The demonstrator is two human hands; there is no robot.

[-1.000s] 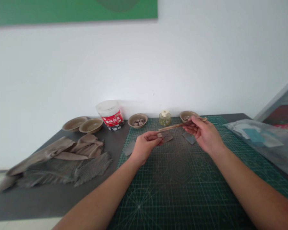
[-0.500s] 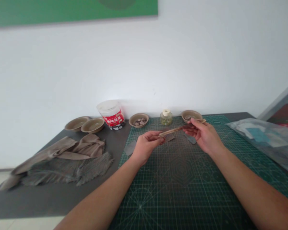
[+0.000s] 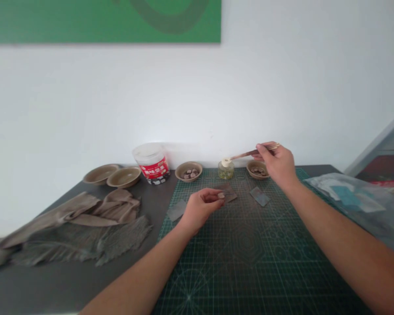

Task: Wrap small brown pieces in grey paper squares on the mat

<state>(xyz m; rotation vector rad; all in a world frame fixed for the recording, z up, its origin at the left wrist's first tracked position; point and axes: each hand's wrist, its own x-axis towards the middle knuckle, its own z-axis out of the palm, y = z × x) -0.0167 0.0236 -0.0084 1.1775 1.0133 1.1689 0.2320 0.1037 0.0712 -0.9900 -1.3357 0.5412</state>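
Note:
Between the fingertips of my left hand (image 3: 202, 207) is a small pale piece (image 3: 221, 195), held above the green cutting mat (image 3: 249, 271). My right hand (image 3: 277, 162) grips wooden chopsticks (image 3: 248, 154), whose tips point left and reach the white top of a small glass jar (image 3: 226, 169). Behind my right hand sits a bowl (image 3: 258, 169) with small brown pieces. Another bowl (image 3: 188, 172) with brownish chunks stands left of the jar. A brown square (image 3: 228, 193) lies on the mat just behind my left fingertips, and a grey rectangle (image 3: 259, 196) lies to its right.
At the left are two brown bowls (image 3: 123, 177), a tub with a red label (image 3: 152, 164) and crumpled cloths (image 3: 98, 210) on the dark table (image 3: 85, 280). A grey patch (image 3: 177, 210) lies left of my left hand. A plastic bag (image 3: 357, 192) lies at the right.
The chopsticks have left my left fingers, and my right hand has lifted them to the jar's top. A small pale piece now shows in my left fingers. The view has tilted slightly upward.

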